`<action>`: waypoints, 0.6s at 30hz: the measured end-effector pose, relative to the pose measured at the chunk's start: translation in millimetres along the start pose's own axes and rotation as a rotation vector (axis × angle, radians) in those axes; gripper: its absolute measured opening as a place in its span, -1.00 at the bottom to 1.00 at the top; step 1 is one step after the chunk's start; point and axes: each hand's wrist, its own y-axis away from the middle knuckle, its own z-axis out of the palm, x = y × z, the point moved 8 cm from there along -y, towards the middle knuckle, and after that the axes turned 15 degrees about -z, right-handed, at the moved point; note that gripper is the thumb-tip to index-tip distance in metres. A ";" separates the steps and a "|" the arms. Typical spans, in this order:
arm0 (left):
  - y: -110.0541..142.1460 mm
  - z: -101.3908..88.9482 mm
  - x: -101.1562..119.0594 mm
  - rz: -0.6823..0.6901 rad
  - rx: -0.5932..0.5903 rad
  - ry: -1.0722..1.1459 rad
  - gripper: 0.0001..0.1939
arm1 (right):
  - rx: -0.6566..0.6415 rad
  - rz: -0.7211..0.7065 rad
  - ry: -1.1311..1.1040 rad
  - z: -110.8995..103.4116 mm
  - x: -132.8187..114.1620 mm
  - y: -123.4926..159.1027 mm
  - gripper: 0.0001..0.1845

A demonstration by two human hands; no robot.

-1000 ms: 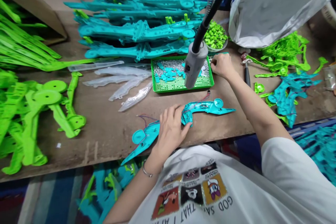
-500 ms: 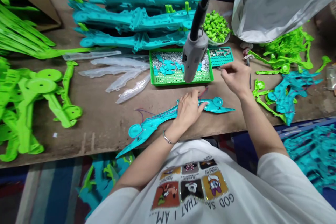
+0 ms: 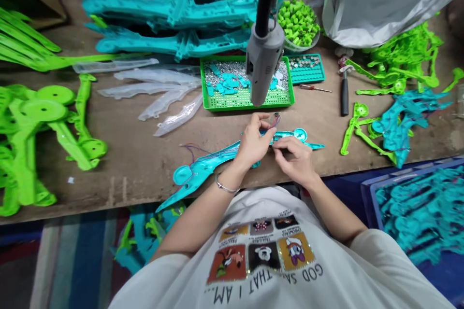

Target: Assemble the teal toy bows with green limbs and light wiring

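Workbench (image 3: 145, 164): both hands (image 3: 253, 142) on teal part (image 3: 203, 169).

Bright, even overhead light, soft shadows. Wide-angle bend at edges; bright green plastic parts (image 3: 39, 120) at 9 o'clock motion-blurred. Centre sharp, no glare.

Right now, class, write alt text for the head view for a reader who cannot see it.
Both hands, left and right, rest on a long teal plastic part at the edge of a wooden bench. A grey tool hangs over a green tray behind.
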 end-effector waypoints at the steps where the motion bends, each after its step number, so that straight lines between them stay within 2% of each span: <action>1: -1.5 -0.3 -0.9 -0.015 -0.019 0.055 -0.62 | -0.012 -0.024 0.008 3.9 -2.0 -0.1 -0.77; 4: -4.8 -1.1 -3.9 -0.056 -0.055 0.195 -0.63 | -0.027 -0.060 0.051 11.3 -2.3 0.8 -0.73; 7: -5.3 -1.2 -5.0 -0.053 -0.063 0.228 -0.64 | 0.027 -0.045 0.134 10.7 3.2 3.5 -0.72; 10: -4.0 -1.5 -4.7 -0.009 -0.035 0.181 -0.65 | 0.094 -0.030 0.234 7.3 6.6 6.0 -0.75; 14: 0.2 -2.6 -3.8 0.051 0.025 0.089 -0.66 | 0.120 0.008 0.334 5.1 9.9 6.2 -0.81; 18: 7.8 -3.7 5.3 0.146 0.074 -0.077 -0.63 | 0.162 0.059 0.396 -0.9 14.0 4.2 -0.86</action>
